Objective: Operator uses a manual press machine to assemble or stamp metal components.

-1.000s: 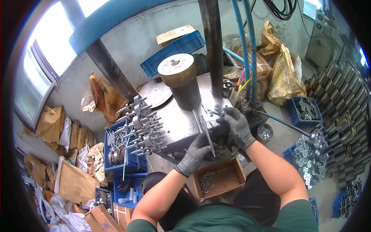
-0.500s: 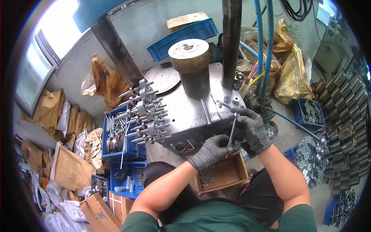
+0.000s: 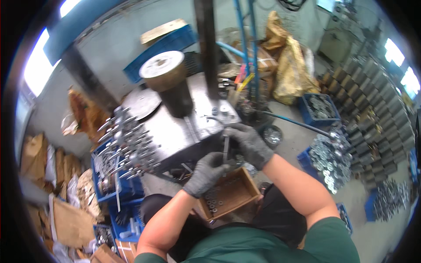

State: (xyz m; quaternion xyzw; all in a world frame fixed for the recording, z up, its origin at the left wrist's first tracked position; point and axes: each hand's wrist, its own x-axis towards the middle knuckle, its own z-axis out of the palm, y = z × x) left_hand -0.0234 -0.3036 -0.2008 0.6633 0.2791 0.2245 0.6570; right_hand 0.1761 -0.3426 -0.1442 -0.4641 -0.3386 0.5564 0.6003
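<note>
A thin metal shaft (image 3: 226,148) stands nearly upright between my gloved hands. My right hand (image 3: 249,143) has its fingers closed around the upper end. Lower down, my left hand (image 3: 204,173) pinches the other end between thumb and fingers. Beneath both hands, between my knees, is a wooden box (image 3: 237,196) with several small metal rings (image 3: 213,205) at its left side. Just ahead, a steel machine table (image 3: 169,138) carries a thick metal cylinder (image 3: 174,94), a loose rod (image 3: 191,129) and a few small rings near its right corner.
Shafts with metal fittings (image 3: 131,142) stand stacked along the table's left edge. Blue crates of rods (image 3: 104,164) sit at left. To the right are shiny round metal parts (image 3: 329,162), a blue crate of rings (image 3: 320,107) and a tall stack of metal tubes (image 3: 364,114).
The whole view has swung to the right, so the table and hands sit further left, slightly blurred. Both hands still grip the shaft, which is now more upright.
</note>
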